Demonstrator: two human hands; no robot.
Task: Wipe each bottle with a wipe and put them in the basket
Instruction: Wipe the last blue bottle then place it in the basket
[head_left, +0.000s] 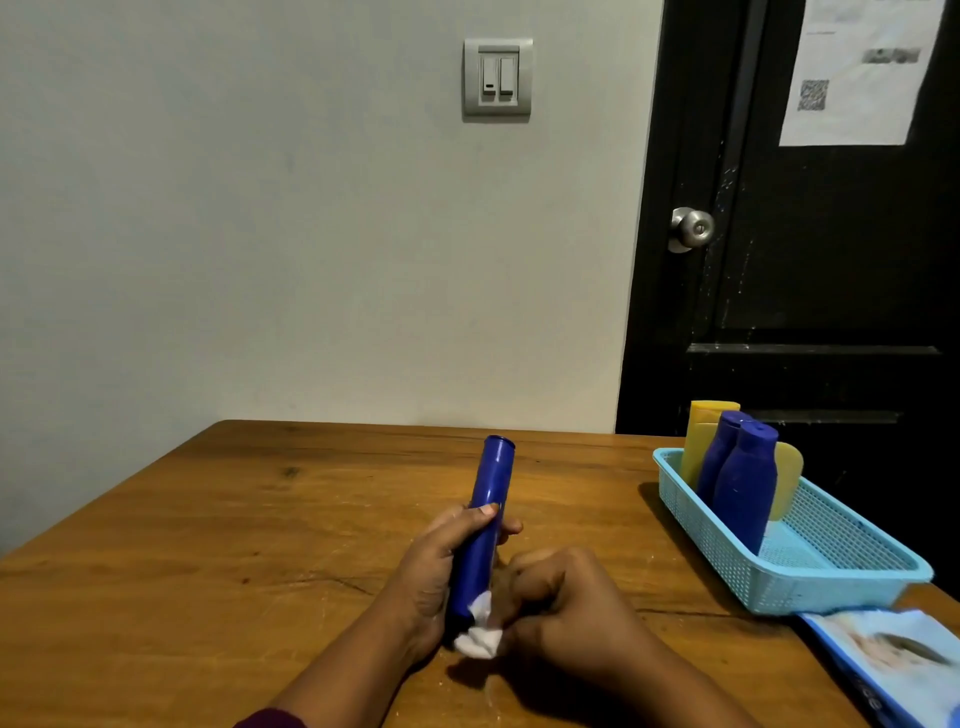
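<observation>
Fingers (511, 527) of the left hand (431, 566) are clamped round the slim blue bottle (491, 483), thumb across its front, holding it tilted above the table (208, 519) with its far end pointing away from me. The right hand (566, 608) is curled tight at the bottle's near end, pinching the white wipe (480, 631) against the base. I read this as the wiping step on this bottle, low on the body; whether the upper part has been cleaned I cannot tell.

Off to the right, well apart from the hands, the light blue basket (831, 587) already holds four containers standing at its far end: two dark blue bottles (745, 493) in front, a tall yellow bottle (701, 436) behind them and a smaller yellow container (787, 478) to their right. The near half of the basket has free floor, so there is room for one more.

I see no other loose bottle on the table, so I judge this to be the last one: finish the wipe, then carry it across and set it in the basket. A pack of wipes (893, 660) lies just beside the basket's near corner.
</observation>
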